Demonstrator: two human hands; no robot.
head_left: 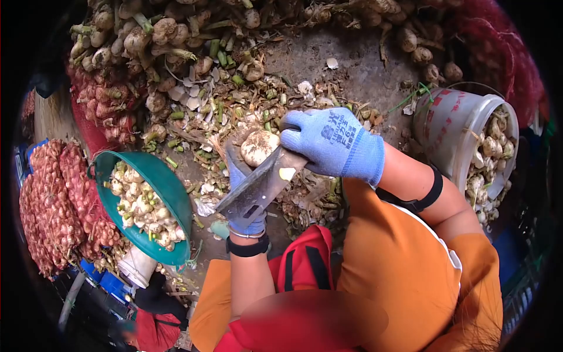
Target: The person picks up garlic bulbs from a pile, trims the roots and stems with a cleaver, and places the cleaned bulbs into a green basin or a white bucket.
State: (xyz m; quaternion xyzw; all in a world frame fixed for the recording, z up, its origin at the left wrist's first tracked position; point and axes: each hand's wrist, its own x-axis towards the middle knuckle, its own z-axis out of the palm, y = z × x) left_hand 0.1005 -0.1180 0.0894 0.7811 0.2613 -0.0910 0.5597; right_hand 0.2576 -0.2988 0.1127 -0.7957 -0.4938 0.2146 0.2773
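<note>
My right hand (333, 141), in a blue knit glove with printed lettering, is closed around the near end of a broad dark knife (252, 189). The blade slants down to the left and has a slot near its lower end. Behind it, my left hand (236, 176), in a matching glove, is mostly covered by the blade; its fingers show along the left side of a soil-streaked garlic bulb (260, 148) and hold it. The right thumb and fingers are close to the bulb's right side. A pale sliver (287, 173) sticks to the blade.
Unpeeled garlic (167, 32) is heaped along the far side. Trimmed stems and skins (220, 108) litter the floor. Left are a tilted green basin (176, 202) of bulbs and red net sacks (50, 205). A white bucket (440, 129) of garlic tips over at right. Another person (155, 328) is at lower left.
</note>
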